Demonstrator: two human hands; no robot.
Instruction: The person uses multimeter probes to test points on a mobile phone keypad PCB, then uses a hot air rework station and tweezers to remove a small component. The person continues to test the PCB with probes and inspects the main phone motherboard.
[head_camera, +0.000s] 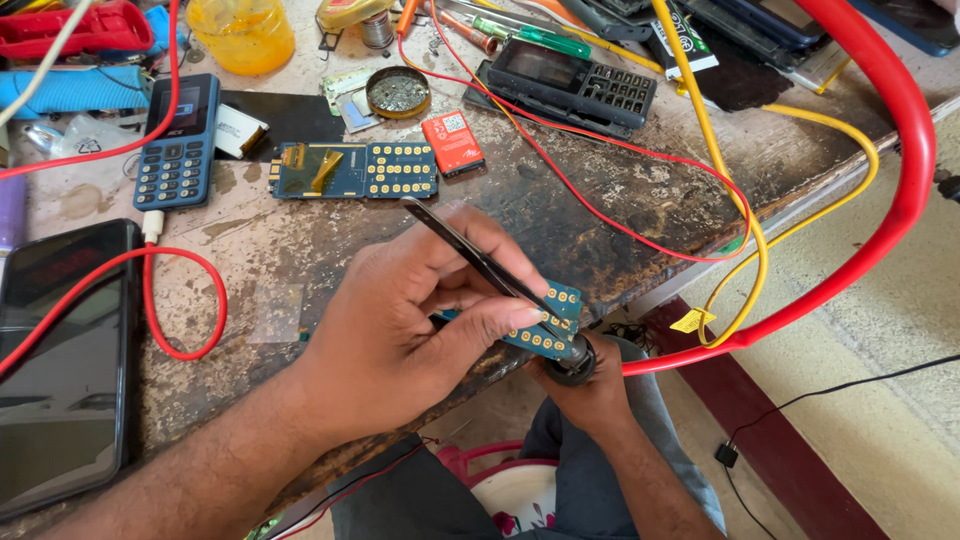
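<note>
Circuit board held at the bench edge, tweezers applied.

The small blue circuit board (548, 325) is gripped with black tweezers (470, 255) by the left hand (400, 330). A black nozzle (572, 362) on a thick red hose (880, 180) is clasped beneath the board by the right hand (590, 395), off the worn table (620, 210).

1. The tweezers (470, 255) are dark, smooth metal with a dull sheen.
2. The circuit board (552, 322) is matt blue with shiny gold contact pads.
3. The workbench (640, 190) is worn, rough and stained.
4. The thick hose (880, 150) is glossy red plastic.
5. The keypad phone (178, 140) is smooth blue plastic.
6. The round tin (397, 92) is tarnished metal.
</note>
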